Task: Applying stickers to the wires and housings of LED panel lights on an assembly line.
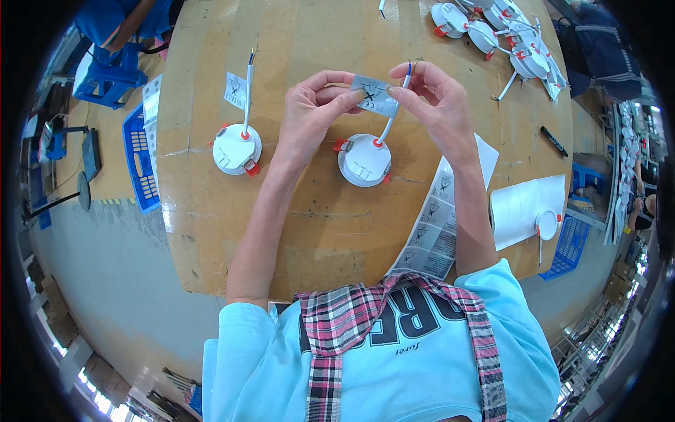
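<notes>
A silvery grey printed label is stretched between my two hands. My left hand pinches its left end between thumb and fingers. My right hand is closed at the label's right end, where it meets a white cable; bare wire ends stick up past the fingers. That cable rises from a round white downlight with orange-red clip ends, lying on the table below my hands. To the left lies a similar downlight, its upright cable carrying a label flag.
A strip of labels runs under my right forearm. Several downlights are heaped at the far right of the table. A black marker and white sheet lie right. Blue crates stand beside the table.
</notes>
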`<action>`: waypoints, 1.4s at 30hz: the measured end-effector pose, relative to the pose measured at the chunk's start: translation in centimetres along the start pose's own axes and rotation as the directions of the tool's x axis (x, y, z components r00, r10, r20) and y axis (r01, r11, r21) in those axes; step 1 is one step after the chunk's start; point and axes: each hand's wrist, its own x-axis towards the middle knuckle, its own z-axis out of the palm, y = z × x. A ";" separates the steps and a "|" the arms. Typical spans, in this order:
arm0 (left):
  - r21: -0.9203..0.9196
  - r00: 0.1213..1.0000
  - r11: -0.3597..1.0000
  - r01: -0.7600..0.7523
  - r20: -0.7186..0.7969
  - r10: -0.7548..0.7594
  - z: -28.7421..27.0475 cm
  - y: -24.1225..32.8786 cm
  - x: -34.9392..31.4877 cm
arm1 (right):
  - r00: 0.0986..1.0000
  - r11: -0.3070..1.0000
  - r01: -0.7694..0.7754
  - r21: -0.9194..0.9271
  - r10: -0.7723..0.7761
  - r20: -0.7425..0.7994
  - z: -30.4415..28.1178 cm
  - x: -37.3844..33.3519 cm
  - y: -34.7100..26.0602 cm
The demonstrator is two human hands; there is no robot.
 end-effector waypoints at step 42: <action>0.007 0.991 1.000 0.030 -0.131 -0.029 0.8 -0.8 0.1 | 0.974 0.971 -0.200 0.131 0.183 0.130 0.6 -0.2 1.9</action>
